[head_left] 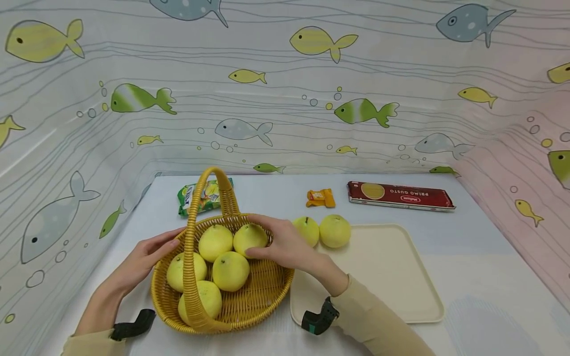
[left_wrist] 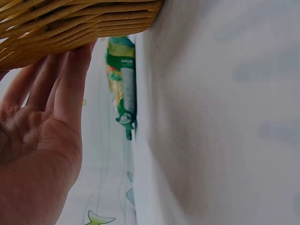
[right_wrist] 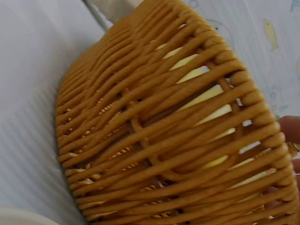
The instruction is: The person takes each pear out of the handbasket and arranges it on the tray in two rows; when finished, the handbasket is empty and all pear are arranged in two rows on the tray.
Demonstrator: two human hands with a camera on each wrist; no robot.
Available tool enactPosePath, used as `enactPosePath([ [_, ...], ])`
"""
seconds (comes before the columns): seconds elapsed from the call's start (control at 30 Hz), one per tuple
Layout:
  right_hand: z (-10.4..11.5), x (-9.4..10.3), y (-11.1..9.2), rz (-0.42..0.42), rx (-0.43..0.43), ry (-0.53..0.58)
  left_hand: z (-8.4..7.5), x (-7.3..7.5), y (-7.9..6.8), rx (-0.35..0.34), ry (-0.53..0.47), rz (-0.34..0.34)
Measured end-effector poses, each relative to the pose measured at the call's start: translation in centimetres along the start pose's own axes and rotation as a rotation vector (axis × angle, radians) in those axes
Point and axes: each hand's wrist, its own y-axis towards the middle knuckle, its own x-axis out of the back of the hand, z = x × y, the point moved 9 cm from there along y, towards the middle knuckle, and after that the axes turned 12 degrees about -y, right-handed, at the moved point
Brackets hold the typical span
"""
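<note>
A yellow wicker basket (head_left: 267,291) with a tall arched handle (head_left: 190,257) holds several round yellow-green pears (head_left: 230,271). My right hand (head_left: 285,242) reaches over the right rim, thumb and fingers around the pear (head_left: 249,237) at the back right inside. Seen from the right wrist, the woven wall (right_wrist: 178,126) covers most of that hand. At the basket's left rim is my left hand (head_left: 149,254), its fairly straight fingers touching the outside. The left wrist view has those fingers (left_wrist: 70,89) extended against the wicker (left_wrist: 79,30).
Right of the basket lies a cream tray (head_left: 383,272), with two more pears (head_left: 335,231) at its back left corner. Behind stand a green snack bag (head_left: 207,198), a small orange packet (head_left: 320,198) and a long dark red package (head_left: 401,196). A fish-printed curtain (head_left: 285,99) encloses the table.
</note>
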Motion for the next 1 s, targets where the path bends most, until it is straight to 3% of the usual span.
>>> enactPosePath([
  [0.2,-0.2,-0.6,0.2,-0.039,-0.015,0.035,-0.1,0.0,0.1,-0.008,0.0,0.007],
  [0.57,-0.9,-1.3,0.4,-0.053,-0.069,-0.1,-0.1,0.0,0.0,-0.002,0.018,0.002],
  [1.0,-0.7,-1.5,0.2,-0.057,-0.075,-0.189,-0.1,-0.1,-0.1,-0.006,0.009,0.002],
])
